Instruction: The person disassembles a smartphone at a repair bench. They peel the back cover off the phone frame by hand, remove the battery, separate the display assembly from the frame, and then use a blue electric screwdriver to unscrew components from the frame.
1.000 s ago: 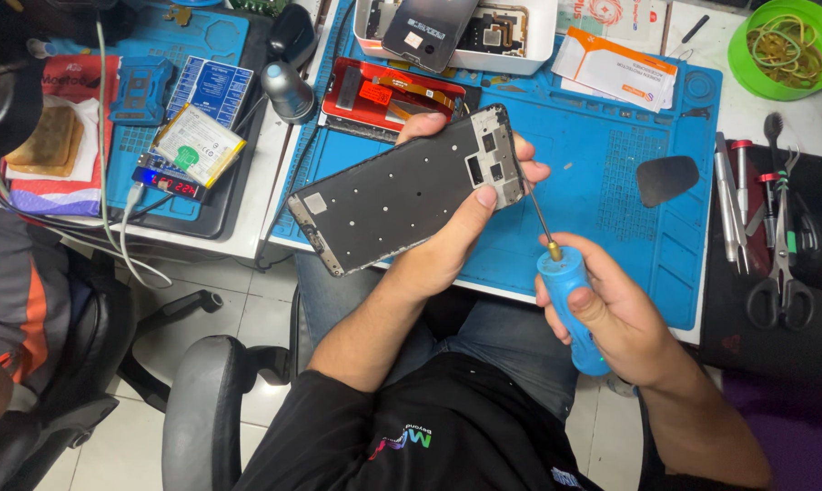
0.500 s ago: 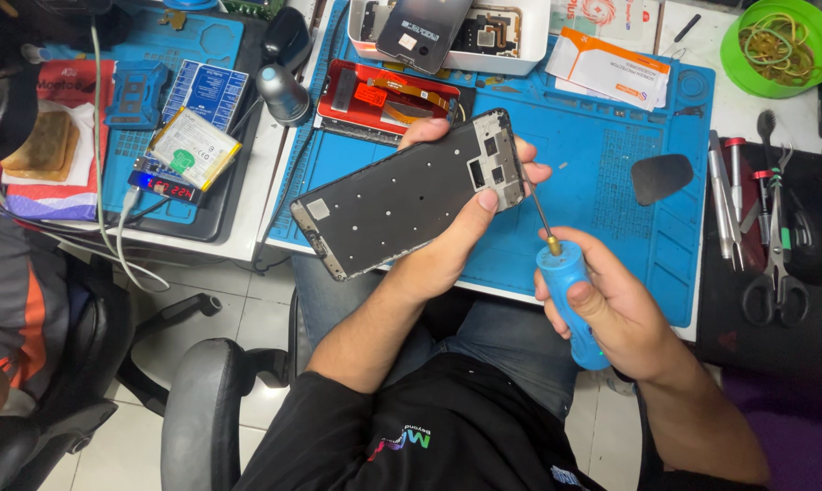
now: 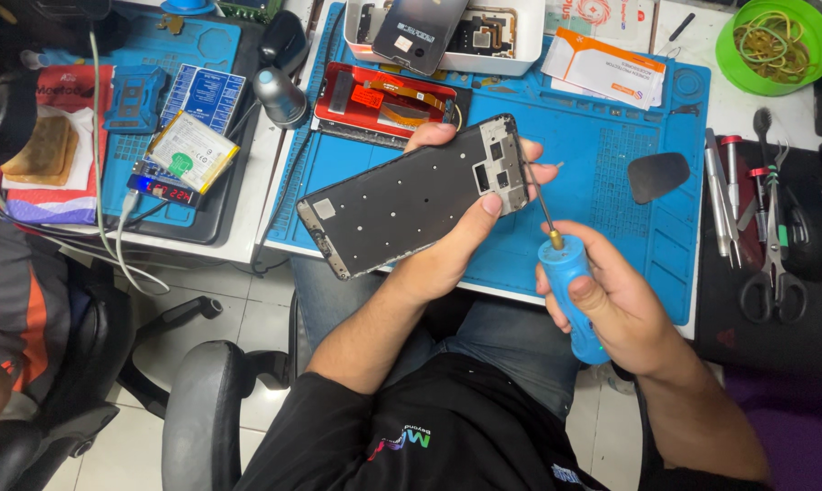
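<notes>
We hold our left hand point(image 3: 452, 250) up in front of us, forearm rising from the lap, thumb pressed on the near edge of a dark phone frame point(image 3: 411, 195) and fingers wrapped behind its far edge. The frame sits tilted above the front edge of the blue work mat point(image 3: 602, 173), its camera-cutout end pointing right. Our right hand point(image 3: 615, 305) is clenched around the blue handle of a screwdriver point(image 3: 561, 264), the wrist bent so the thin shaft slants up and left, its tip touching the frame's right end near the cutout.

On the mat behind the frame lies a red phone back point(image 3: 383, 100) with orange flex cable, and beyond it a white tray point(image 3: 520, 41) holding phone parts. A black oval pick point(image 3: 658, 175) lies on the mat to the right. Further right, tweezers and scissors point(image 3: 773, 264) lie on a dark pad, and a green bowl point(image 3: 775, 41) holds rubber bands. To the left sits a battery point(image 3: 191, 150) on a second blue mat. Another person's sleeve point(image 3: 15, 309) shows at the left edge.
</notes>
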